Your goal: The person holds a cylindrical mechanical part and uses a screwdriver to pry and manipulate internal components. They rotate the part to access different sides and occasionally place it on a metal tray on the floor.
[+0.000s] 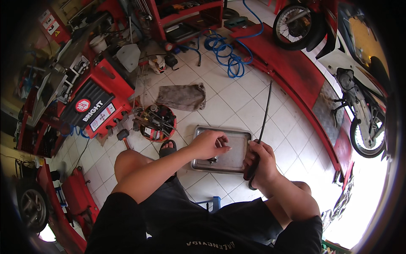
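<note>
A shallow metal tray (198, 131) lies on the tiled floor in front of my knees. My left hand (209, 144) hovers over its left half, fingers loosely curled and the thumb apart from them, with nothing visible between. Just below that hand, a small dark metal part (212, 160) sits in the tray. By the tray's right edge, my right hand (260, 161) is closed around a long thin black rod (266, 112). The rod points up and away, and a curved dark end shows beneath the fist. Whether it is stiff or flexible I cannot tell.
A round red tub of tools (157, 134) and a dark stained cloth (182, 96) lie beyond my left foot. A hammer (123, 135) stands near my left knee. Left is a red machine (95, 101); right, a red lift platform (292, 72) with a motorcycle (351, 80). Blue hose (230, 57) coils behind.
</note>
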The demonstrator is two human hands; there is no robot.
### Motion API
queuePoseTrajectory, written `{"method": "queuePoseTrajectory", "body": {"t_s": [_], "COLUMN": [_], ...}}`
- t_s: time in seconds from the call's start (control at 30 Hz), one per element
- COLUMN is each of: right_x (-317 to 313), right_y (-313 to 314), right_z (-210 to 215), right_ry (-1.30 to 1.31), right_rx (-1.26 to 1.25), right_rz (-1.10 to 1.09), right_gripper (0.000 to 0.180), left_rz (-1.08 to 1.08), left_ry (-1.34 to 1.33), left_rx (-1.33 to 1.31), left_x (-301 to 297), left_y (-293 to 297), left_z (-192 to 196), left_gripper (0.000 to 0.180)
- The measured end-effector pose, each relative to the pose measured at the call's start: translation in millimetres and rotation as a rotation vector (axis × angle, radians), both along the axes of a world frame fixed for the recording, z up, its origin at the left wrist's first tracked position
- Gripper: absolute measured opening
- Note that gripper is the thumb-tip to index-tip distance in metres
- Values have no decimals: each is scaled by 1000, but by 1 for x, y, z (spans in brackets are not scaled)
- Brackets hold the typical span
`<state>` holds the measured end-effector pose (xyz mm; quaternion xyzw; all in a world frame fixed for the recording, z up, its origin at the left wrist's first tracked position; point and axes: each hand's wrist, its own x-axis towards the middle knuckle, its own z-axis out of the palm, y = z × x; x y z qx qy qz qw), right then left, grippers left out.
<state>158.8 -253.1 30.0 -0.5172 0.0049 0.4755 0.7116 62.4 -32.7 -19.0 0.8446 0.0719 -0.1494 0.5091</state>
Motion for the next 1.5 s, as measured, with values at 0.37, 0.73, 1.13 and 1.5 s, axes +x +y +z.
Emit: {"method": "queuePoseTrajectory", "body": {"t_s": [0.37,0.73,1.13,1.5], "right_x": [17,27,30,30], "right_y": [7,0,0,2], "right_z": [14,9,11,9], "right_ry": [205,127,116,166], "right_rx": [281,197,147,169], "right_rz": [80,44,50,88], "right_gripper": [44,37,32,42], "left_rz": [285,496,498,492], "left_ry": [-14,-120,-115,-120], "left_rx": [-1678,-1579,-1484,-1496], "left_x": [-7,-12,-8,-11], "left_y": [1,0,-4,-3], "left_z": [25,10,3,6], "left_gripper": [94,71,61,62]}}
